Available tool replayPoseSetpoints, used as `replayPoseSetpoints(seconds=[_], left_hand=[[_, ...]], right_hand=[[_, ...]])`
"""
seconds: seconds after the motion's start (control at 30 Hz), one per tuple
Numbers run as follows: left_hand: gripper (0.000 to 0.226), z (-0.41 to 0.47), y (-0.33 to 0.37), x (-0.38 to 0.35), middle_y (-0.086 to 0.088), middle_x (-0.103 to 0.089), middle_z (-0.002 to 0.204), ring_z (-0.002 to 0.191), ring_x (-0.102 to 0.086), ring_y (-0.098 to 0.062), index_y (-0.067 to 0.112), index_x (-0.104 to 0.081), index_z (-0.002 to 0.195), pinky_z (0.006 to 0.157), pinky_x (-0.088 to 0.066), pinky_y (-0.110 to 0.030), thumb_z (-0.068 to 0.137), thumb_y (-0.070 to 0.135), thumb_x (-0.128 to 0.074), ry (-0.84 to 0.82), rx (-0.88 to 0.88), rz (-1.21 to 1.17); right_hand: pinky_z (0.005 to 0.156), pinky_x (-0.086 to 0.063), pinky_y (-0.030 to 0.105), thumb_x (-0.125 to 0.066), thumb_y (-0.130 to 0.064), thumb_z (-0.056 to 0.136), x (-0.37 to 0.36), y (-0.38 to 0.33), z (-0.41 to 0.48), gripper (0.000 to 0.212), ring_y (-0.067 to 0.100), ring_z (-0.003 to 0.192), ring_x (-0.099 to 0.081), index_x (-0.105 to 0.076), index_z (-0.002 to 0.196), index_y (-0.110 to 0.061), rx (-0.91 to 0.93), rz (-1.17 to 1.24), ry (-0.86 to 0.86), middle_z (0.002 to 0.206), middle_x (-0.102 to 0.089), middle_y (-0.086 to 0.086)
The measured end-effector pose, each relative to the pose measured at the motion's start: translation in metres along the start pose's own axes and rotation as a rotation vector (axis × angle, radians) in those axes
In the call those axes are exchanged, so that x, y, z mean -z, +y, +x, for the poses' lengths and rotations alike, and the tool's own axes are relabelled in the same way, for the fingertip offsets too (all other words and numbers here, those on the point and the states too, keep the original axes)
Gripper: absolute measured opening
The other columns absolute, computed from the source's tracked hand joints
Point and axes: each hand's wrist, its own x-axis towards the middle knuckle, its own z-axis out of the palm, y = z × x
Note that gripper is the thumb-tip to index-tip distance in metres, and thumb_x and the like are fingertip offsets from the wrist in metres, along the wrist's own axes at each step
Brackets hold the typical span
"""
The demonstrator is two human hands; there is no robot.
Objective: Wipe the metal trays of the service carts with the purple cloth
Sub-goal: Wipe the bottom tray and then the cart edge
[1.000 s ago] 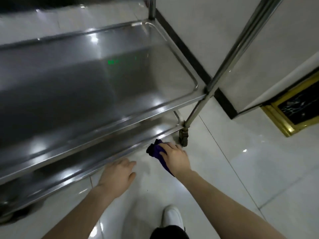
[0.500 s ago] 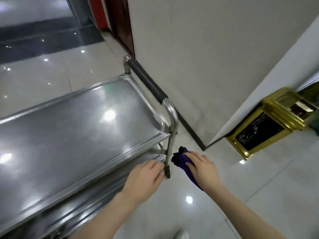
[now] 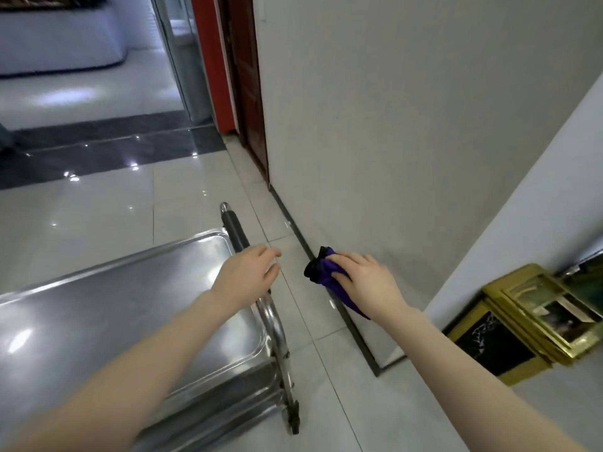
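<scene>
A steel service cart stands at the lower left, its shiny top tray (image 3: 107, 308) seen from above. Along the tray's right end runs the cart's handle bar (image 3: 235, 232) with a black grip. My left hand (image 3: 247, 278) lies over that bar with its fingers relaxed and extended. To the right, in the air over the floor, my right hand (image 3: 367, 282) grips a bunched purple cloth (image 3: 321, 267). The cloth is off the cart, near the wall's dark skirting. A lower tray edge (image 3: 225, 415) shows under the top one.
A plain light wall (image 3: 408, 125) runs close along the cart's right side. A gold-framed cabinet (image 3: 535, 324) stands at the right. Glossy floor tiles stretch ahead to a dark threshold strip (image 3: 107, 151) and a red and brown door frame (image 3: 241, 93).
The view has risen from low beside the cart's shelves to above its top tray. My left hand went from the lower tray edge up to the handle. The cloth stays in my right hand.
</scene>
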Motion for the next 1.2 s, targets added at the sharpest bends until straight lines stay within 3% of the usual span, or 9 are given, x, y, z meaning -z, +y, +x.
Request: replayPoseSetpoints(seconds=[0.13, 0.3, 0.6, 0.9, 1.07, 1.2], left_hand=[[0.032, 0.068, -0.016, -0.007, 0.001, -0.062, 0.115, 0.107, -0.058, -0.017, 0.020, -0.056, 0.125, 0.083, -0.048, -0.031, 0.099, 0.034, -0.044, -0.024, 0.032, 0.024], [0.032, 0.164, -0.048, -0.026, 0.001, -0.062, 0.115, 0.103, -0.059, -0.019, 0.020, -0.056, 0.125, 0.078, -0.049, -0.032, 0.098, 0.034, -0.045, -0.018, 0.059, 0.070], [0.034, 0.286, -0.144, -0.046, 0.000, -0.060, 0.118, 0.108, -0.056, -0.021, 0.022, -0.053, 0.127, 0.079, -0.050, -0.036, 0.098, 0.036, -0.043, -0.018, 0.277, 0.085], [0.034, 0.380, -0.309, -0.074, 0.003, -0.059, 0.121, 0.111, -0.054, -0.018, 0.024, -0.052, 0.128, 0.077, -0.047, -0.032, 0.098, 0.037, -0.042, 0.023, 0.550, 0.110], [0.037, 0.412, -0.410, -0.067, 0.000, -0.057, 0.124, 0.113, -0.053, -0.021, 0.024, -0.050, 0.130, 0.081, -0.047, -0.036, 0.098, 0.038, -0.040, 0.022, 0.743, 0.161], [0.037, 0.415, -0.459, -0.055, 0.000, -0.058, 0.123, 0.113, -0.053, -0.021, 0.023, -0.050, 0.130, 0.082, -0.050, -0.037, 0.098, 0.039, -0.039, 0.042, 0.873, 0.187]], right_hand=[[0.091, -0.044, 0.038, -0.038, -0.038, 0.102, 0.017, 0.018, 0.073, 0.035, 0.021, 0.118, -0.047, -0.048, 0.135, -0.034, 0.094, -0.002, -0.003, 0.142, -0.047, -0.012], [0.093, -0.041, 0.038, -0.039, -0.037, 0.101, 0.033, 0.041, 0.174, 0.033, 0.020, 0.117, -0.047, -0.047, 0.133, -0.037, 0.193, -0.041, 0.002, 0.140, -0.048, -0.013], [0.088, -0.042, 0.039, -0.039, -0.039, 0.101, 0.050, 0.061, 0.362, 0.032, 0.021, 0.115, -0.048, -0.049, 0.131, -0.037, 0.318, -0.095, -0.012, 0.137, -0.050, -0.013], [0.092, -0.043, 0.041, -0.038, -0.039, 0.101, -0.013, 0.001, 0.614, 0.034, 0.021, 0.116, -0.048, -0.049, 0.133, -0.037, 0.575, -0.089, -0.111, 0.138, -0.050, -0.014], [0.097, -0.039, 0.033, -0.042, -0.035, 0.101, -0.049, -0.055, 0.745, 0.036, 0.023, 0.120, -0.049, -0.050, 0.136, -0.031, 0.758, -0.058, -0.148, 0.141, -0.050, -0.008], [0.100, -0.039, 0.038, -0.041, -0.033, 0.102, -0.074, -0.104, 0.815, 0.037, 0.023, 0.123, -0.046, -0.048, 0.138, -0.030, 0.839, -0.018, -0.221, 0.143, -0.048, -0.007]])
